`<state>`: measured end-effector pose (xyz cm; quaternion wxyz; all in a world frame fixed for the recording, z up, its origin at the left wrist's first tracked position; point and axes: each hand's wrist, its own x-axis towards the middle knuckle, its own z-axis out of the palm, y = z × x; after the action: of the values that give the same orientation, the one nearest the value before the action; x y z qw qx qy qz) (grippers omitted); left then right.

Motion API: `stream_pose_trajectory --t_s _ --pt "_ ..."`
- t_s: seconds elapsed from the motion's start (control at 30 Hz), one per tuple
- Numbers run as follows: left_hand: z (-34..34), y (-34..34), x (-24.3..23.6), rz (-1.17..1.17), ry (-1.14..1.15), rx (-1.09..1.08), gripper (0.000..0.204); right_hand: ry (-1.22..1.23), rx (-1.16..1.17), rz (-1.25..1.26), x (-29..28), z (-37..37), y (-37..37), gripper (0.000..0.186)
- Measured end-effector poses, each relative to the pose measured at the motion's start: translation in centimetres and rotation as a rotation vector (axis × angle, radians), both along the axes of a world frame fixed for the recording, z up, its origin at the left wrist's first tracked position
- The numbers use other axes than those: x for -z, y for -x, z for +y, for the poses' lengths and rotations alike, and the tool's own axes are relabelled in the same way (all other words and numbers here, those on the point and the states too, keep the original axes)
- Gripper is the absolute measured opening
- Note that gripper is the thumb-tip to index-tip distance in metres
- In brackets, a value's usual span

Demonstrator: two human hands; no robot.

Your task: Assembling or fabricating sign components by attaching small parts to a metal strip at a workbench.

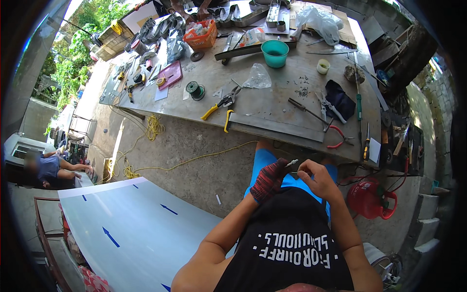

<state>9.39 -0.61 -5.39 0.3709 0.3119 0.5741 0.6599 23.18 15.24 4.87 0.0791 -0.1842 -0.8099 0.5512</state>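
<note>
My left hand (266,183), in a red and black knit glove, is closed on a small silvery metal piece (293,162) sticking out past the thumb. Beside it, my bare right hand (317,179) is bent with thumb and fingers pinched together; what they hold, if anything, is too small to name. Both hands are over my lap, just short of the metal worktable (272,104). Along its near edge lie a flat metal strip (277,127), yellow-handled snips (221,103), red-handled pliers (340,138) and a yellow and black screwdriver (367,146).
Farther back stand a teal bucket (275,54) and an orange basket (200,36). A red gas cylinder (366,197) is at my right. Yellow cord (199,164) crosses the floor beside a pale blue sheet (141,228). One person (48,166) sits far left; another's hands show at the table's far side.
</note>
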Motion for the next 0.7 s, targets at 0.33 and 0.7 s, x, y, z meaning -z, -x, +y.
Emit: stream_pose_trajectory --t_s 0.33,0.7 --pt "0.0 0.4 -1.3 0.053 0.077 -0.014 0.019 -0.018 -0.042 -0.030 1.5 0.8 0.1 0.025" --pt "0.1 0.1 -1.7 0.035 0.080 0.012 0.019 -0.061 -0.035 -0.025 2.1 0.8 0.0 0.027"
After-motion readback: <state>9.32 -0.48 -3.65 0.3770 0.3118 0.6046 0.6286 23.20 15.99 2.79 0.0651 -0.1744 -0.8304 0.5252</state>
